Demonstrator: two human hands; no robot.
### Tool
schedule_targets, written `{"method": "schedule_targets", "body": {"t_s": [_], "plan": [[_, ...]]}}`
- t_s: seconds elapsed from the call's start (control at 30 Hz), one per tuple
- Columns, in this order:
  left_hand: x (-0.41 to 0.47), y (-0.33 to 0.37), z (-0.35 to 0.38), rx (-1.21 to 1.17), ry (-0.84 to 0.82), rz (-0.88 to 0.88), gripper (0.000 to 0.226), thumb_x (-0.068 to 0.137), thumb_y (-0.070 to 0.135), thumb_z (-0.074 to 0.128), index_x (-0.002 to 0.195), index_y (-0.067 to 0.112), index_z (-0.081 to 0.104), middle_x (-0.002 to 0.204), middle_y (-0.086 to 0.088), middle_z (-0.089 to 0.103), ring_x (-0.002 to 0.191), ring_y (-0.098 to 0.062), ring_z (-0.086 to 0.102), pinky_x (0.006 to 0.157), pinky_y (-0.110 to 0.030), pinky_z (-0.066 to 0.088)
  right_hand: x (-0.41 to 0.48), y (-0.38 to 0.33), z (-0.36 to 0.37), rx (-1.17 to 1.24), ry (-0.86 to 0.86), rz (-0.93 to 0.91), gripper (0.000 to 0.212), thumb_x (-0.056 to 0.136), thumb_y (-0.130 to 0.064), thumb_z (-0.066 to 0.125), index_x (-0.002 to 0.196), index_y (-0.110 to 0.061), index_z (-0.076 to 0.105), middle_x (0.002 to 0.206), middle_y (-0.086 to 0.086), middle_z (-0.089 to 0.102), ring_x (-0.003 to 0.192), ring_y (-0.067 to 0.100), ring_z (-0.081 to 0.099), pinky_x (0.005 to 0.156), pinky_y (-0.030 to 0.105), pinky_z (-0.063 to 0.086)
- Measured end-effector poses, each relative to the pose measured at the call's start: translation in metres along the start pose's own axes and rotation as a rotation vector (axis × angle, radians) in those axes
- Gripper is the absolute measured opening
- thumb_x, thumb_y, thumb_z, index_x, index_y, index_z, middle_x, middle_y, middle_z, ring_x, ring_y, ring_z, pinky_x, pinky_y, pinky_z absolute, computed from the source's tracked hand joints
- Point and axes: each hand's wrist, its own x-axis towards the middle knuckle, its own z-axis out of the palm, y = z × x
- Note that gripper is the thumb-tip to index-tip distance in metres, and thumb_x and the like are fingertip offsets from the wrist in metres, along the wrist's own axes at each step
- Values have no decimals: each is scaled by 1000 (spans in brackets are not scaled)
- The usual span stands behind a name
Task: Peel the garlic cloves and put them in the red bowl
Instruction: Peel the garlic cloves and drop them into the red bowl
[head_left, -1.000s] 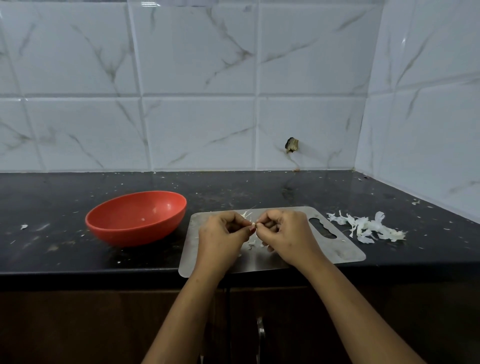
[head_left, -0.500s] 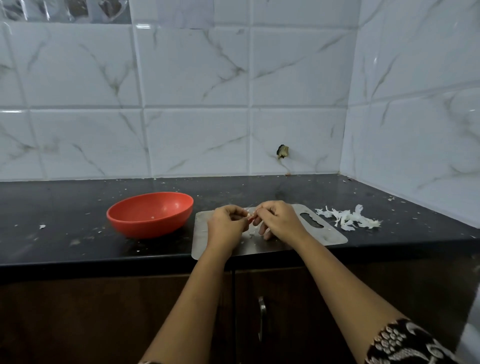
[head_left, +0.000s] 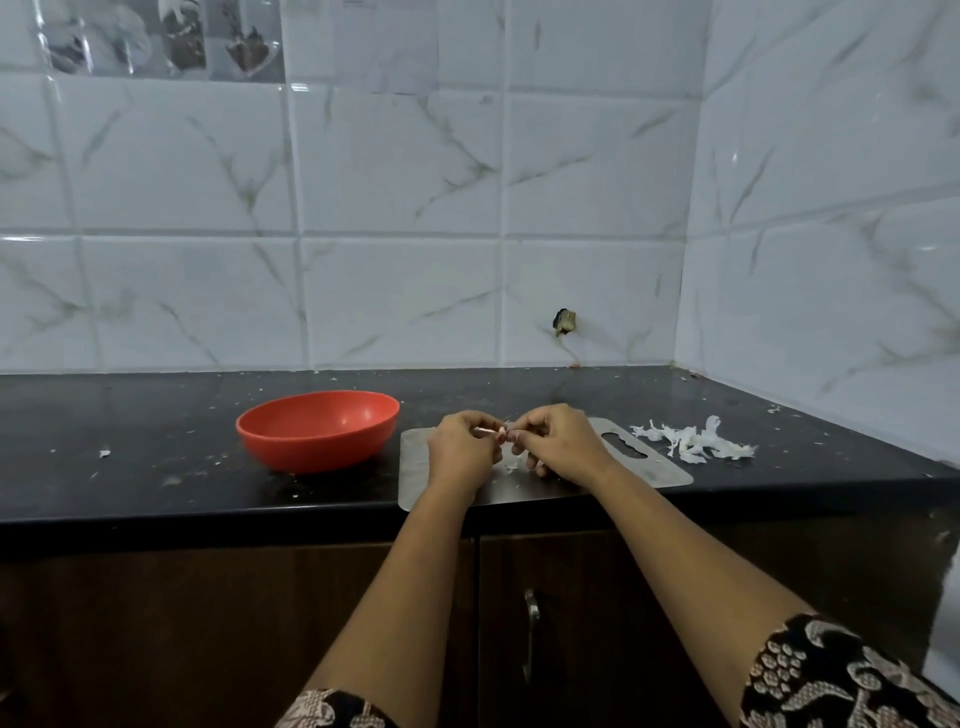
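1. Hardly anything shifts on the worktop (head_left: 156, 426) over the last second. The view backs away and lifts, yet both hands stay together above the steel board (head_left: 660, 470), which lies at the front edge, right of the middle.
2. The left hand (head_left: 460, 449) still pinches the garlic clove (head_left: 501, 434) with curled fingers and thumb. The right hand (head_left: 558, 441), fingers likewise curled, pinches the same clove from the other side, so the two hands meet at the fingertips.
3. What is new is a thin pale sliver between the hands, running from the left hand's fingertips to the clove (probably a strip of skin lifting off, though it is too small to be sure).
4. I judge that this clove is mid-peel, not finished. It has not gone to the red bowl (head_left: 311, 447), which sits unmoved just left of the board.
5. The clove itself is tiny in view: a pale, faintly pinkish speck, mostly hidden by fingers and held above the board.
6. A few white scraps (head_left: 511, 464) lie on the board under the hands. A heap of shed skins (head_left: 696, 441) lies towards the right edge of the worktop, just past the board's handle end, as before.
7. Whether the bowl holds any peeled cloves cannot be told from this angle.
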Motion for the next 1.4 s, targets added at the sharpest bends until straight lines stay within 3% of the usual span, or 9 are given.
{"method": "schedule_targets", "body": {"t_s": [0.27, 0.33, 0.43, 0.63, 0.73, 0.97, 1.1, 1.23, 1.4], "plan": [[-3, 6, 1, 33, 3, -37, 21, 88, -1, 61, 80, 16, 70, 84, -11, 72, 75, -18, 69, 73, -28, 59, -1, 0, -4, -17, -21, -1, 10, 85, -12, 73, 86, -3, 71, 70, 12, 70, 47, 9, 59, 49, 18, 51], [-5, 7, 1, 22, -4, -48, 22, 87, -2, 63, 77, 16, 70, 85, -13, 72, 76, -20, 69, 75, -31, 59, -2, 0, -5, 16, -22, 9, 2, 87, -5, 68, 86, -4, 69, 70, 12, 68, 49, 10, 60, 49, 19, 51], [-8, 10, 1, 31, -8, -59, 22, 87, -1, 64, 76, 17, 70, 86, -14, 72, 78, -21, 69, 78, -32, 59, -3, -1, -5, 79, -24, 42, 15, 91, 2, 55, 86, -6, 67, 76, 11, 68, 53, 11, 61, 49, 19, 51], [-12, 10, 0, 19, -33, -58, 13, 85, 0, 68, 81, 12, 71, 85, -10, 72, 83, -20, 70, 76, -26, 58, -6, 0, -5, 71, -50, 12, 1, 89, -9, 67, 89, -10, 67, 73, 8, 69, 58, 13, 64, 52, 20, 52], [-10, 8, -1, 0, -48, -50, 8, 83, -2, 69, 87, 4, 74, 83, -11, 73, 82, -19, 70, 79, -29, 58, -4, 3, -3, 78, -49, 11, 4, 89, -10, 68, 86, -13, 67, 70, 5, 69, 58, 13, 64, 54, 23, 54], [-13, 10, -4, -44, -72, -7, 30, 84, -9, 64, 73, 19, 71, 75, -3, 71, 78, -16, 68, 71, -20, 57, -2, 1, -5, 124, -56, 10, 8, 86, -10, 73, 84, -12, 65, 70, 3, 66, 55, 8, 63, 49, 19, 48], [-13, 7, -3, -129, -98, 6, 26, 86, -6, 64, 77, 17, 72, 74, -2, 72, 74, -11, 67, 70, -20, 57, -3, 1, -5, 124, -35, -17, 8, 86, -9, 73, 85, -13, 65, 81, 9, 68, 57, 9, 64, 47, 22, 50], [-9, 1, -2, -159, -121, 11, 21, 89, 0, 62, 79, 16, 71, 77, 1, 72, 75, -7, 67, 66, -19, 54, -5, 2, -6, 121, 16, -59, 11, 85, -11, 73, 89, -20, 66, 88, 3, 66, 57, 11, 65, 44, 24, 50], [-6, -4, 0, -61, -99, 57, 14, 90, 3, 63, 84, 11, 72, 80, -4, 72, 72, -6, 66, 65, -18, 52, -5, 3, -6, 112, 23, -64, 9, 86, -10, 72, 87, -18, 69, 81, -1, 68, 55, 6, 63, 45, 22, 50]]}}
